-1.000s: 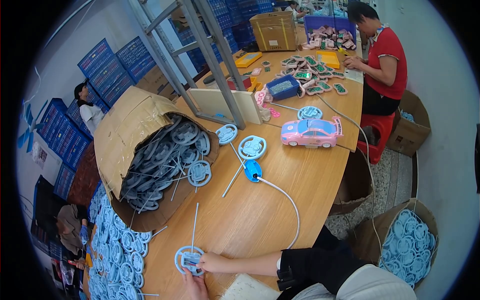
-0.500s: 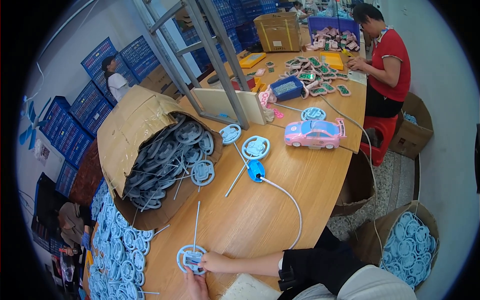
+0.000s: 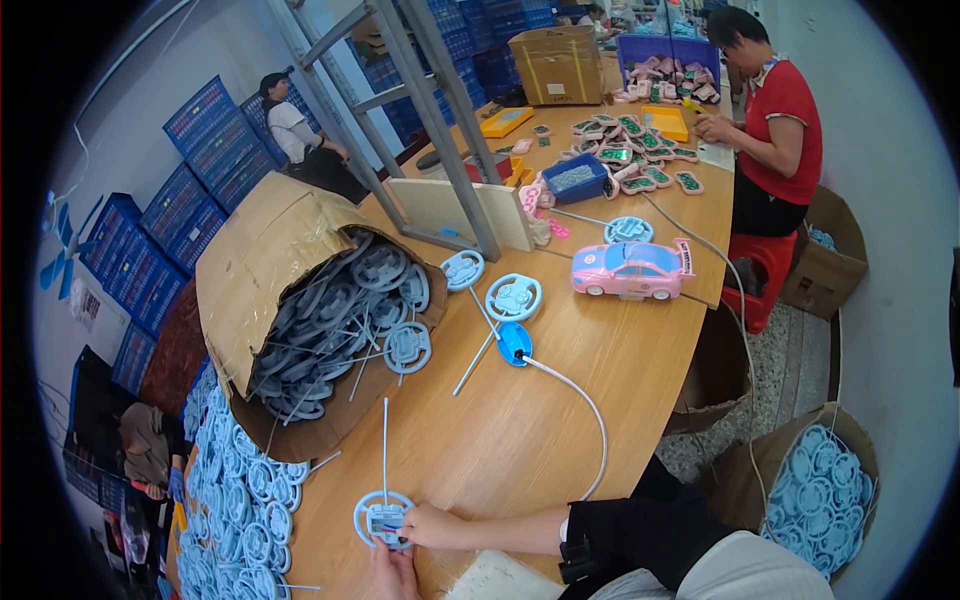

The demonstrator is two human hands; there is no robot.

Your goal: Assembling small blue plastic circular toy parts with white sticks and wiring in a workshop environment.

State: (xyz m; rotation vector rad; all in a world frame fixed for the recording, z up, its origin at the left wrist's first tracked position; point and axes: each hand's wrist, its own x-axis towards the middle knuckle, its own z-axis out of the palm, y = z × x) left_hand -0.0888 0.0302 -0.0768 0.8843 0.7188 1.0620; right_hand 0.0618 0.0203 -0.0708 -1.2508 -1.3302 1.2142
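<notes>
Head view showed both hands, right hand [image 3: 432, 524] and left hand [image 3: 395, 572], pinching a blue toy steering wheel [image 3: 383, 518] at the wooden table's [image 3: 520, 440] near edge.

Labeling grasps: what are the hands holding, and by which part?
Both hands pinch the blue steering-wheel toy part on the table: right hand at its centre hub, left hand at the lower rim. Its thin antenna rod is untouched.
</notes>
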